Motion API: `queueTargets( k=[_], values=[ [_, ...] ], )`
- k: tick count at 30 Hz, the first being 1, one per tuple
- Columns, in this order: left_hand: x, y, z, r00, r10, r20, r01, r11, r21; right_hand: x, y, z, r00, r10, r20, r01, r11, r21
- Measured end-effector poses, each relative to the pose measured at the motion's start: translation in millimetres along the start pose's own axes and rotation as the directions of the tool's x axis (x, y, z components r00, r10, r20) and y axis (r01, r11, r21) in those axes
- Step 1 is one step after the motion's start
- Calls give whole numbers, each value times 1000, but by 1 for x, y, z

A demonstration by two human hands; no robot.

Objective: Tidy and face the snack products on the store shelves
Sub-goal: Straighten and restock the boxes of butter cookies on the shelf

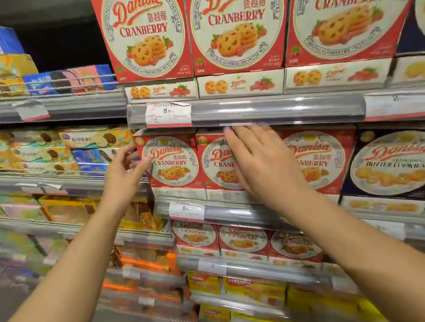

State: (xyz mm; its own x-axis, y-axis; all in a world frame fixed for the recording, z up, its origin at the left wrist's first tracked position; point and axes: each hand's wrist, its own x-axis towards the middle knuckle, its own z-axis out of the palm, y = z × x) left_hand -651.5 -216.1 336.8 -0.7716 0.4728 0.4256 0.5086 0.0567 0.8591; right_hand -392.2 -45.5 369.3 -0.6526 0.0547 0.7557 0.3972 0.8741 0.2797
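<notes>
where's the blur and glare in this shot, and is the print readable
Head view: the upper cranberry boxes read sharply; the left shelves and bottom corners smear; glare streaks the clear price rail; the right hand blurs at its fingertips; wide-angle bending at the edges.

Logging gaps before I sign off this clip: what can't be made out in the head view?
- Middle cranberry box: most of its front is hidden by the right hand.
- Left hand: fingertips sit at the left cranberry box, contact unclear.
- Lower price tag: digits blurred.
- Left-side shelves: labels smeared by blur.
- Top-row boxes: cut off by the frame edge.
</notes>
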Motion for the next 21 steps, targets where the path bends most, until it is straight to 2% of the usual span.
queueTargets(
  k=[3, 7, 16, 21],
  values=[
    [2, -8, 2, 997, -6, 72, 5, 1000, 22, 7, 0, 0, 998, 54, 39, -53, 998, -38],
    [8, -17, 3, 996, 12, 89, -12, 1000, -6, 17, -2, 0, 992, 100, 75, -89, 987, -135],
    [32, -39, -4, 969, 173, 176, -180, 983, 26, 27, 0, 2, 965, 225, 134, -198, 962, -190],
    [40, -60, -1, 962, 166, 219, -157, 986, -56, 24, -6, 8, 971, 213, 110, -183, 956, -230]
  ],
)
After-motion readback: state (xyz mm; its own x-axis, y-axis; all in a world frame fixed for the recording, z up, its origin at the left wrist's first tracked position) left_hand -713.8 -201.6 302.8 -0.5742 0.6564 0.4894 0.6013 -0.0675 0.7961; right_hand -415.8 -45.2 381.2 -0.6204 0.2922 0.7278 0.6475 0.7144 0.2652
